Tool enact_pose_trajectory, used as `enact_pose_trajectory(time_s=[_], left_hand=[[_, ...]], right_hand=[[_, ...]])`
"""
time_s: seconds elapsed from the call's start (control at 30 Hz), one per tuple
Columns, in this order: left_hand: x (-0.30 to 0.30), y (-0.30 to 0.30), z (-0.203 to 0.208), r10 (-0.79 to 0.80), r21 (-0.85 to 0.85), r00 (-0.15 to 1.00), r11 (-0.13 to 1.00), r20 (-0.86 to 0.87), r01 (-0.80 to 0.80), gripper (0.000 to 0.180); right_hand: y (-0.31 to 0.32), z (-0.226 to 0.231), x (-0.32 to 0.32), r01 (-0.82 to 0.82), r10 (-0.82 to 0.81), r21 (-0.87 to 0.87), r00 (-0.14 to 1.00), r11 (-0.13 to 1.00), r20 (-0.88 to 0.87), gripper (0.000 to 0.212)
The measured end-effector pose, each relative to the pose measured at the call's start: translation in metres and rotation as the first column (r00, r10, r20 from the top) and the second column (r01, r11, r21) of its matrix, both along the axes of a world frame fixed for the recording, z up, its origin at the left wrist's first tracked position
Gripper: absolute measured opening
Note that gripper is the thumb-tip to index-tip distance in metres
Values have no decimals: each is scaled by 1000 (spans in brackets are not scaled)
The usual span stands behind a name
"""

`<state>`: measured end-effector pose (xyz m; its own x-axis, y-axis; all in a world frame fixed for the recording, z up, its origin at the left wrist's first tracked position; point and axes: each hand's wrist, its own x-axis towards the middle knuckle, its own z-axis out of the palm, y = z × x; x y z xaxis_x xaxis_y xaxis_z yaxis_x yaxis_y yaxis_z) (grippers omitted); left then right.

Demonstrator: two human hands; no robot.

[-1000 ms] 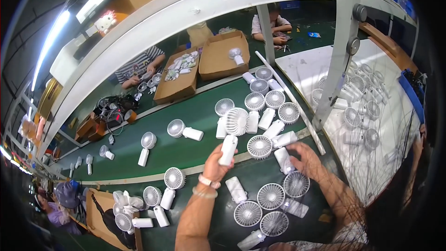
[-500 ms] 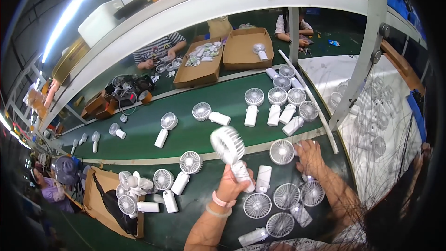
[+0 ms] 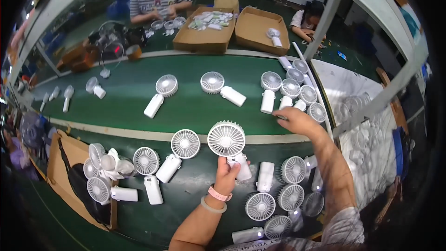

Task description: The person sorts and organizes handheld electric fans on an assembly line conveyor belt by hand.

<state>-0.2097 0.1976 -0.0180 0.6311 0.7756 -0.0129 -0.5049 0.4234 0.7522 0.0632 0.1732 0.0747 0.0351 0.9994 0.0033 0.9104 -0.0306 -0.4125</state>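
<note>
My left hand is closed around the handle of a white handheld fan, held upright above the near bench with its round grille facing me. My right hand reaches over the green belt, its thumb and fingers slightly apart. It is nearest to the white handles of a cluster of fans, partly covering them. Below my right forearm, several more fans lie on the bench. A separate-looking white handle lies just right of the held fan. Left of it rests another fan.
At left, a cardboard box holds a black item, with fans at its edge. Across the belt stand two cardboard trays and two people at work. A pale rod borders a plastic-covered surface at right. Metal frame posts rise nearby.
My right hand has moved from a fan on the near bench to above the fans on the belt. The fan in my left hand has turned more upright. The whole view has shifted.
</note>
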Motion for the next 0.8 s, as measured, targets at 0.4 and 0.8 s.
enact_pose_trajectory(time_s=[0.4, 0.8], left_hand=[[0, 1, -9, -71, 21, 995, 997, 72, 69, 46], [1, 5, -2, 1, -22, 997, 1000, 72, 1, 45]], right_hand=[[141, -67, -60, 257, -218, -70, 911, 964, 351, 63], [-2, -3, -96, -99, -199, -172, -484, 980, -852, 41]])
